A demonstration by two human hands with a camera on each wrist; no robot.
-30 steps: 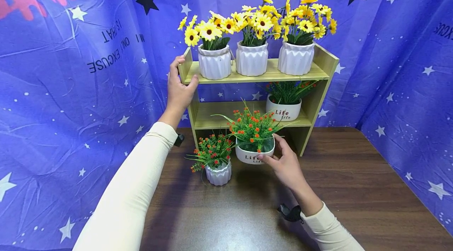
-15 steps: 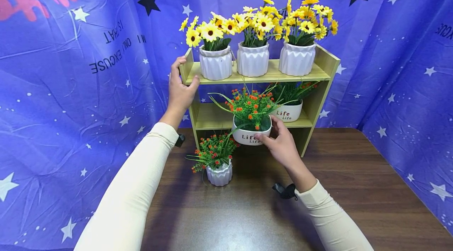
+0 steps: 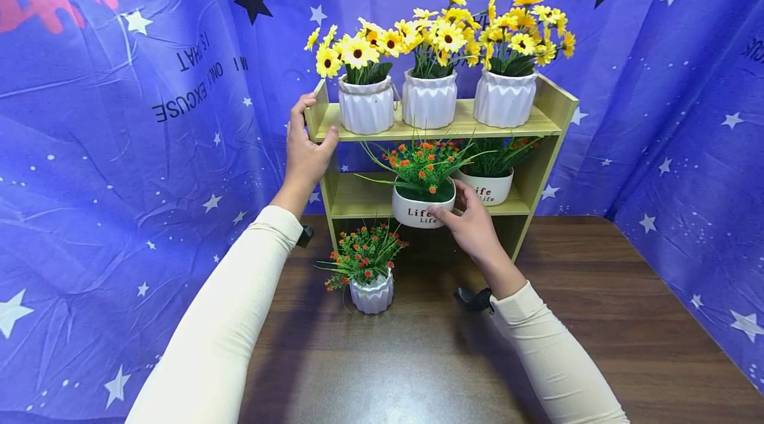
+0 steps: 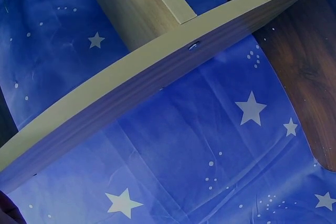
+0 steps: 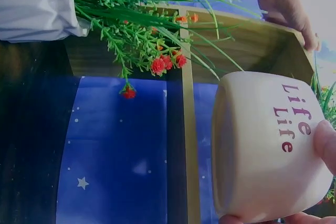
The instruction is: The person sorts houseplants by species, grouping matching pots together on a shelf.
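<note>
My right hand (image 3: 473,228) grips a white oval flowerpot (image 3: 420,210) marked "Life", planted with orange-red flowers and long grass blades. Its thumb presses the pot's front, in the right wrist view too, where the pot (image 5: 268,145) appears sideways. The pot hangs at the front of the middle board (image 3: 361,198) of a wooden shelf; whether it touches the board cannot be told. At the shelf's upper left corner, my left hand (image 3: 307,152) grips the side panel (image 3: 316,109), thumb on the top board's front edge. The left wrist view shows mainly that panel (image 4: 121,77).
Three white pots (image 3: 430,102) of yellow flowers stand on the top board. Another "Life" pot (image 3: 489,188) sits at the middle board's right, partly hidden. A ribbed white pot (image 3: 373,294) with red flowers stands on the brown table (image 3: 370,357). A blue starry cloth (image 3: 149,178) hangs behind.
My right hand has raised the oval flowerpot from below the middle board to in front of it, drawing slightly left. My left hand keeps its grip on the shelf corner.
</note>
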